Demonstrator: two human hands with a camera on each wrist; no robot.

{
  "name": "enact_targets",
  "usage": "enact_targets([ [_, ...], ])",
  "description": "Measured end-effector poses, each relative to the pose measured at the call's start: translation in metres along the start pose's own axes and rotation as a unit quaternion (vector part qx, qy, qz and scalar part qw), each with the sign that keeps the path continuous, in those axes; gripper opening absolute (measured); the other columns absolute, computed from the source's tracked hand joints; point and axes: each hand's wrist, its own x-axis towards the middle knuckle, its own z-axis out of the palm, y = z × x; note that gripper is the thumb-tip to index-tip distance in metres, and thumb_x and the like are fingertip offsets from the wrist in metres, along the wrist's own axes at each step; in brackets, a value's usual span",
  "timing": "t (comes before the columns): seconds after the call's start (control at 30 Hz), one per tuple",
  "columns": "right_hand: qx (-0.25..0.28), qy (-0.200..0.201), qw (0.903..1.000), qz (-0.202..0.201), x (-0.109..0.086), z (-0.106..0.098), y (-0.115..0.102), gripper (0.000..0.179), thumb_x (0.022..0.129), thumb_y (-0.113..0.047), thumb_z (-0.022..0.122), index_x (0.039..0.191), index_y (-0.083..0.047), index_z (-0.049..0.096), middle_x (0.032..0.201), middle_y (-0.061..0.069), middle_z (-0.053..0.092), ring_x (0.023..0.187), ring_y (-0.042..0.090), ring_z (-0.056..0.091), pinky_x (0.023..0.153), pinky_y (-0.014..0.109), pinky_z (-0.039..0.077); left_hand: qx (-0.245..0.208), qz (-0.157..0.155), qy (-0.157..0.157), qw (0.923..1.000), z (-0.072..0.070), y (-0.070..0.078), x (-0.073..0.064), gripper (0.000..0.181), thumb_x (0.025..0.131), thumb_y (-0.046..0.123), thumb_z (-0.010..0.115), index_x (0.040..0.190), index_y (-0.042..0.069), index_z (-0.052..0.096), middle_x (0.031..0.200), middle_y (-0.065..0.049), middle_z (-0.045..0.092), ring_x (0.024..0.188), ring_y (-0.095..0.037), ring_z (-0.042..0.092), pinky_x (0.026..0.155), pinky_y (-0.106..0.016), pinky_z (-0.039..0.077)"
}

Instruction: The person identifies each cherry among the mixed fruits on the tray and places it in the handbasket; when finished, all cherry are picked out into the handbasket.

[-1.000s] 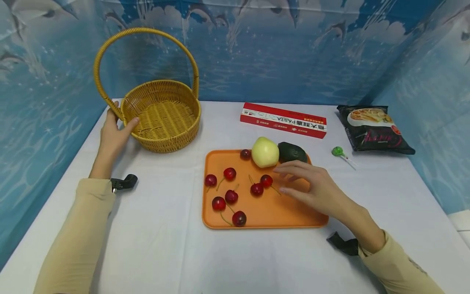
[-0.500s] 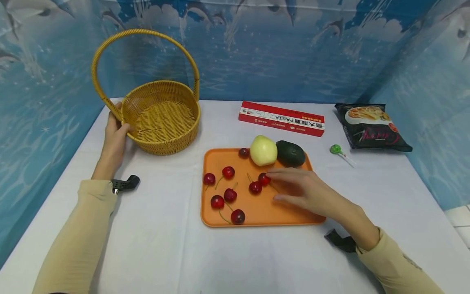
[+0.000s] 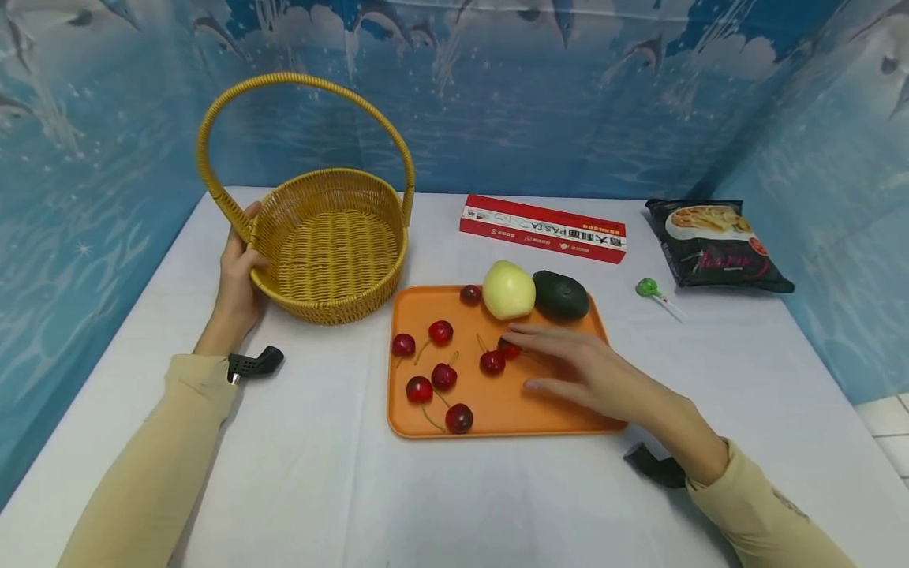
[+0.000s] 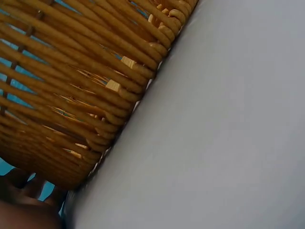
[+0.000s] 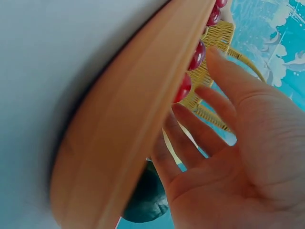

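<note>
My left hand (image 3: 240, 288) grips the left side of a yellow woven basket (image 3: 341, 312), thumb over the rim by the handle's base. In the left wrist view the basket's wicker wall (image 4: 76, 71) fills the upper left, with fingers partly hidden. Over an orange tray (image 3: 497, 410), my right hand (image 3: 589, 367) has its fingers extended and spread from the thumb. Its fingertips partly cover a red cherry (image 3: 508, 349); contact cannot be told. Another cherry (image 3: 492, 362) lies beside it. Several more cherries (image 3: 444, 376) lie on the tray's left half.
A pale yellow-green apple (image 3: 508, 290) and a dark green avocado (image 3: 560, 295) sit at the tray's back edge. Behind stands a red pasta box (image 3: 543, 229). To the right lie a green lollipop (image 3: 648, 287) and a black food packet (image 3: 717, 244). A blue curtain (image 3: 440, 142) borders the table.
My left hand has moved the basket to the right and nearer to me, towards the tray. My right hand has moved slightly left, its fingertips now over the cherry.
</note>
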Motion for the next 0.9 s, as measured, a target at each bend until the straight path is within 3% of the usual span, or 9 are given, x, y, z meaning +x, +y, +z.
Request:
enact_targets([
  [0.23,-0.021,0.009,0.9996,-0.014,-0.0020,0.0005,0.0000,0.061,0.095,-0.028,0.078,0.152,-0.031,0.057,0.156,-0.003,0.054,0.144,0.022,0.050,0.112,0.051,0.047,0.019,0.000,-0.011,0.9998,0.0099,-0.0042,-0.0015,0.084,0.085,-0.006,0.034,0.164,0.024,0.036,0.169,-0.002,0.030,0.148,-0.025,0.035,0.107,-0.025,0.039],
  [0.57,-0.025,0.029,0.9990,-0.023,0.0014,0.0031,0.0011,0.045,0.093,-0.025,0.081,0.137,-0.028,0.070,0.133,-0.012,0.065,0.122,0.008,0.062,0.105,0.042,0.054,0.027,0.000,-0.006,0.9996,0.0055,-0.0032,-0.0028,0.081,0.086,-0.004,0.036,0.162,0.026,0.040,0.168,-0.001,0.033,0.148,-0.026,0.035,0.108,-0.025,0.039],
  [0.9,-0.027,0.020,0.9993,-0.016,0.0046,0.0050,0.0000,0.038,0.092,-0.028,0.083,0.128,-0.024,0.074,0.124,-0.012,0.070,0.117,0.008,0.065,0.102,0.040,0.056,0.023,0.000,-0.007,0.9997,0.0029,-0.0045,-0.0053,0.082,0.087,-0.005,0.036,0.163,0.024,0.037,0.169,-0.001,0.032,0.144,-0.023,0.038,0.106,-0.025,0.039],
])
